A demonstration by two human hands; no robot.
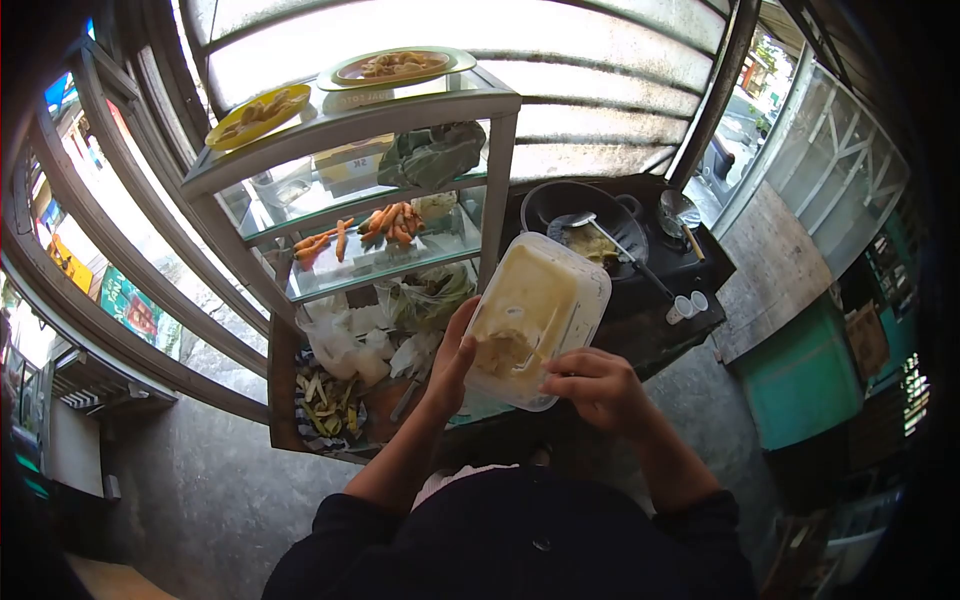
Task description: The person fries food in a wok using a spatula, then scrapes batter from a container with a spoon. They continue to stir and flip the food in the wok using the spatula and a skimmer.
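A clear plastic tub point(592, 290) of pale yellow, solid-looking paste point(530, 300) is held tilted in front of me, with a scooped hollow near its lower end. My left hand point(455, 360) grips the tub's left side, thumb over the rim. At the lower right corner, my right hand point(595, 388) is closed with fingers pinched over the tub's edge; what they hold is hidden. Beyond the tub stands a dark wok point(540, 205) with a spatula point(605, 235) resting in it and yellowish food point(590, 243) in dark liquid.
A glass display case point(500, 140) at left holds orange carrot-like pieces point(390, 222); a yellow plate point(245, 122) and another plate point(455, 62) of food sit on top. Peelings point(330, 405), plastic bags point(345, 340) and a knife point(405, 400) lie below. A strainer point(680, 207) and small cups point(684, 306) are at right.
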